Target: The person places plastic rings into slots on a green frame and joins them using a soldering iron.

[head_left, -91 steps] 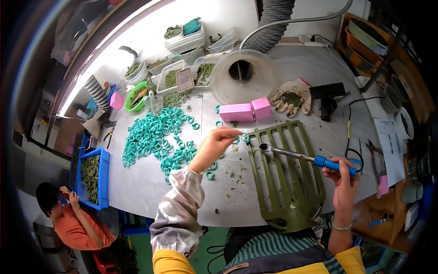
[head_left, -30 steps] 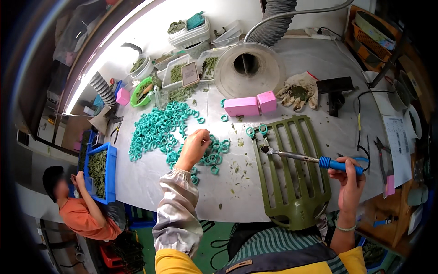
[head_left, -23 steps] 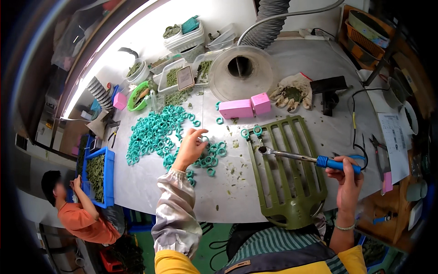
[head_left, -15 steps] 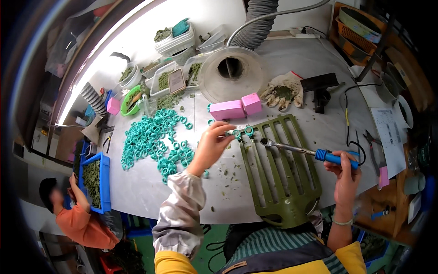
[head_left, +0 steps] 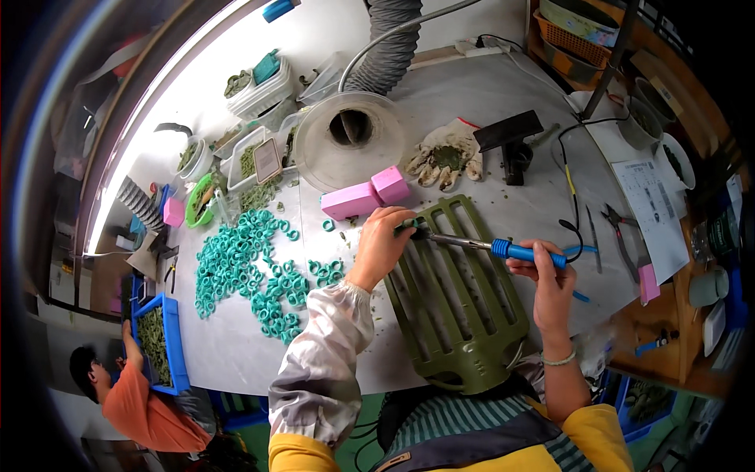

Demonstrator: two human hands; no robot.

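In front of me, an olive-green slotted panel [head_left: 464, 350] lies tilted from the table's edge toward the middle. My left hand [head_left: 381, 248] is closed at its far left corner, fingertips pinching a small green piece [head_left: 409, 225] whose shape is mostly hidden. My right hand [head_left: 548, 277] is wrapped round the blue handle of a soldering iron [head_left: 503, 249]. The iron's metal shaft reaches left over the panel, its tip at the piece by my left fingertips. Many loose teal rings [head_left: 228, 263] are heaped left of my left hand. Pink blocks [head_left: 351, 201] sit just beyond it.
A round clear hood [head_left: 314, 157] on a grey duct stands behind. Right of it lie a stained glove [head_left: 448, 153] and a black stand [head_left: 515, 145]. Pliers [head_left: 621, 236] and a paper sheet [head_left: 653, 204] are at right. A person in orange [head_left: 145, 401] works at far left beside a blue crate [head_left: 177, 346].
The iron has moved left across the panel, its tip now at my left fingertips. Teal rings seen on the panel's far edge are now covered by my left hand. The whole view has shifted.
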